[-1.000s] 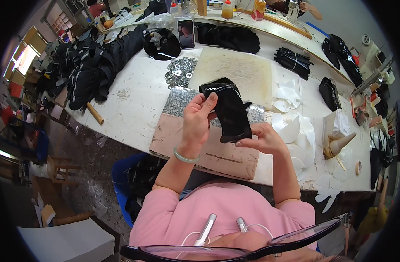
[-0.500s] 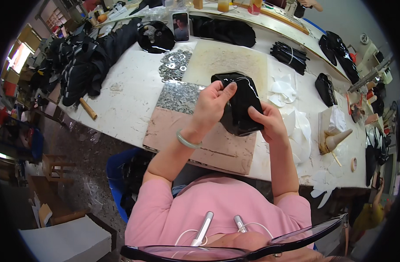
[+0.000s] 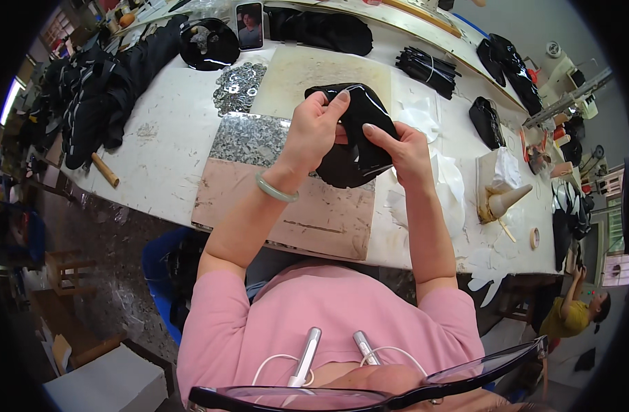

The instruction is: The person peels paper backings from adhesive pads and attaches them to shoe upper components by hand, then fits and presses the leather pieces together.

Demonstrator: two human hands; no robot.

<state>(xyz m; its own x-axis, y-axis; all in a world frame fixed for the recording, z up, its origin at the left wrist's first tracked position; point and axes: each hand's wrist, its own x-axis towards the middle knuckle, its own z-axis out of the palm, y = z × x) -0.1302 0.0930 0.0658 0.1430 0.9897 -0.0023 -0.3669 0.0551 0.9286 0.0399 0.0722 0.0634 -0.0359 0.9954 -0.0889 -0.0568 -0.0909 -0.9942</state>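
Observation:
A glossy black leather-like piece (image 3: 361, 147), folded and curved, is held up over the work boards. My left hand (image 3: 314, 130) pinches its upper left edge between thumb and fingers. On its right side, my right hand (image 3: 405, 151) grips the piece with the thumb on top and the fingers mostly hidden behind. Below it lie a pinkish board (image 3: 280, 209) and a speckled grey stone slab (image 3: 249, 137). A pale cutting board (image 3: 321, 69) is just beyond.
Metal rings (image 3: 239, 88) form a pile beside a black dish (image 3: 209, 44) and a propped phone (image 3: 249, 26). Dark material (image 3: 115, 82) is heaped at left, near a wooden stick (image 3: 105, 170). White pieces (image 3: 448, 192), a cone on a stand (image 3: 507, 202) and a tape roll (image 3: 534, 238) lie right.
The view has shifted, so the table appears farther left and higher. The black piece has been turned and spread in my hands, showing a matte inner face. Both hands keep hold.

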